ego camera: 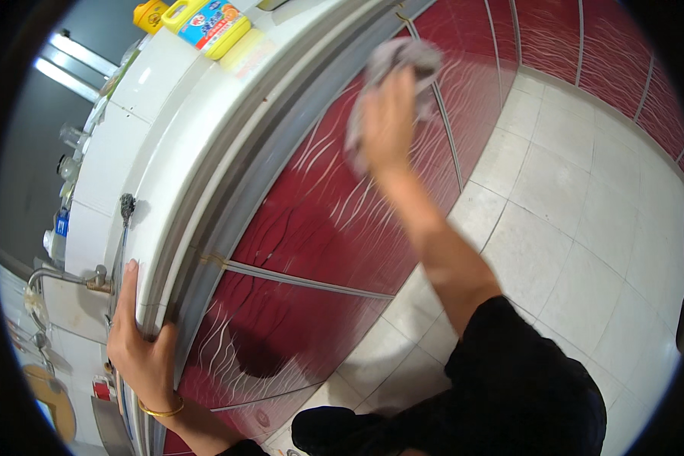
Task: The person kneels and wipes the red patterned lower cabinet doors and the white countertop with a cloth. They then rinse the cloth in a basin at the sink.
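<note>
My right hand [390,122] lies over a crumpled greyish cloth [402,54] against a glossy red cabinet door [330,205] with a wavy light pattern; hand and cloth are blurred. My left hand [139,347], with a gold bracelet at the wrist, grips the white countertop edge [154,273], fingers on top and thumb below. Just beyond its fingertips a dark scrubber [127,206] on a thin handle lies on the counter. A yellow bottle with a blue and red label [211,28] is on the counter at the upper left.
A metal faucet [94,280] juts out near my left hand. A cleaver-like blade [109,424] lies below it. Glass jars [68,168] and other containers line the far left. Light floor tiles [553,228] stretch to the right, with more red cabinet doors [610,57] beyond.
</note>
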Demonstrator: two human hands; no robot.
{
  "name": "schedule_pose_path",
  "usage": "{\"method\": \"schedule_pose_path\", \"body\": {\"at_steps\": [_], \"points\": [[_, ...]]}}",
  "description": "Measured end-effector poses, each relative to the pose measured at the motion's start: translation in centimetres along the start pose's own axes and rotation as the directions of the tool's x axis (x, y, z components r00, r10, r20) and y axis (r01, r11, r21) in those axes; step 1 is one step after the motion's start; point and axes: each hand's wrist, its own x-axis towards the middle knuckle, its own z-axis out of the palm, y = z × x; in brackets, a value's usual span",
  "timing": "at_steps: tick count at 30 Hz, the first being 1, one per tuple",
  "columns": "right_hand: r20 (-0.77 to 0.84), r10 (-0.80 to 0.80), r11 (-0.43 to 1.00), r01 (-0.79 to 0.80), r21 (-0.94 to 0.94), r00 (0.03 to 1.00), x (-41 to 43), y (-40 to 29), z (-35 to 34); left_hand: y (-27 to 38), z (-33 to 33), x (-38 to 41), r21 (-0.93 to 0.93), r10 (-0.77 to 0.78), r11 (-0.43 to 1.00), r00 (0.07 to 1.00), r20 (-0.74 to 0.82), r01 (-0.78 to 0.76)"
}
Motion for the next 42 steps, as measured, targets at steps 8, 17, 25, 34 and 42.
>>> {"method": "schedule_pose_path", "body": {"at_steps": [8,17,25,34,42], "points": [[0.667,-0.391,0.920,0.260,0.293,0.634,-17.2,-6.3,-2.3,-1.3,-0.2,-0.4,0.036,0.001,0.999,0.999,-0.034,0.000],[-0.122,0.726,0.662,-0.640,0.391,0.677,-16.8,8.7,-5.0,-2.7,1.0,-0.5,0.010,-0.079,0.997,0.996,-0.030,0.079],[0.317,-0.289,0.954,0.245,0.170,0.903,-19.3,-14.3,1.1,-0.8,-0.6,0.0,0.058,-0.065,0.996,0.997,-0.050,0.068],[-0.007,0.268,0.909,-0.255,-0.330,0.963,-36.4,6.4,-3.4,-1.8,-0.3,0.0,0.120,-0.142,0.981,0.984,-0.105,0.155],[0.093,0.828,0.435,-0.737,0.517,0.553,-27.7,-4.5,-1.4,-2.7,0.3,-0.3,0.144,0.014,0.990,0.990,-0.138,0.006]]}}
